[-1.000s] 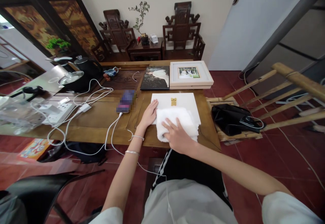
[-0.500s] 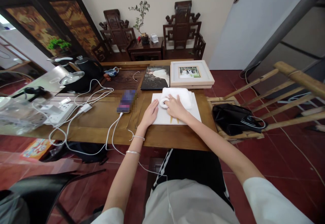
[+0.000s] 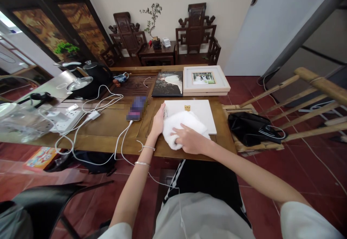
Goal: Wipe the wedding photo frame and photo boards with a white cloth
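Observation:
A white flat board or book cover [image 3: 199, 105] with a small gold cat-face mark [image 3: 187, 107] lies on the wooden table in front of me. Along its left edge rests my left hand [image 3: 157, 120], fingers stretched out and thumb side up, touching the edge. My right hand [image 3: 189, 139] is closed on a bunched white towel [image 3: 187, 120], pressing it over the front left part of the board. The towel hangs past the board's near edge onto the table and hides some of the surface under it.
Behind the board are a dark picture panel [image 3: 167, 83] and a white-framed photo [image 3: 206, 79]. A charging phone [image 3: 137, 108], looped white cables and a power strip [image 3: 67, 120] lie to the left. A bamboo chair [image 3: 311, 105] with a black bag [image 3: 246, 127] stands on the right.
My right hand has drawn the towel toward me, uncovering the gold mark and the board's far part. My left hand has turned from lying flat on the board to its left edge.

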{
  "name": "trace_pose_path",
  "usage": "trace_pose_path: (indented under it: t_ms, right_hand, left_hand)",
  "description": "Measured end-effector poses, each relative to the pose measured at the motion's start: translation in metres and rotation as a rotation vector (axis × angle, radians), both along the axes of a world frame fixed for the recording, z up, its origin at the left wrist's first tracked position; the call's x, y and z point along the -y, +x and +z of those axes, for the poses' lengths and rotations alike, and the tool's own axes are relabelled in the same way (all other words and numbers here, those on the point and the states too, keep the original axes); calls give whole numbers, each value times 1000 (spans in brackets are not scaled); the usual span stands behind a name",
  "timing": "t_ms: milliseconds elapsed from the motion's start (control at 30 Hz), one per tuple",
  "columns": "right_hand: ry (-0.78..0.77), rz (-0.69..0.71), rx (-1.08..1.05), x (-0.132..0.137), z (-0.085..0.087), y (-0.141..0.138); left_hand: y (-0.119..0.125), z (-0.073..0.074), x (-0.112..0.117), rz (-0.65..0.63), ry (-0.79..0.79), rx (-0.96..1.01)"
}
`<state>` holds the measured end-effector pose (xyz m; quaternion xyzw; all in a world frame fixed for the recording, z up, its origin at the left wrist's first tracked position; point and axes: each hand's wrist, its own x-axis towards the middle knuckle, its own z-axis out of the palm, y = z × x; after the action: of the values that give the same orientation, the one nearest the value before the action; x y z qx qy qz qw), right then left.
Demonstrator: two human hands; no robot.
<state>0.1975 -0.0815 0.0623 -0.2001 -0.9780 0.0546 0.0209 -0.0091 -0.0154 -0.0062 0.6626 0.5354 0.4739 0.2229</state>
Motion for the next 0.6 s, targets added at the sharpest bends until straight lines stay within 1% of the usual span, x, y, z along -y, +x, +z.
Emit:
trace_pose_path:
  t_ms: [67,167,300,400,467,600]
  right_hand:
    - [-29,-75,1,-4,4,10]
    - [-40,-213,-13,-22,5,14]
    - [13,-395,-68,-62,0,3]
    - [14,-509,-120,-88,1,-12]
    - [-25,-540,-144,-100,5,-24]
    - [-112,-476,-152,-111,17,-49]
  left_hand:
    - [3,1,1,-21,-10,-77]
    - [4,1,2,-64,-28,-160]
    - [3,-3,-1,-65,-72,-214]
    - [1,-4,-3,-93,-62,-250]
    - [1,-3,-3,-116,-28,-275]
    - [2,1,-3,-125,13,-310]
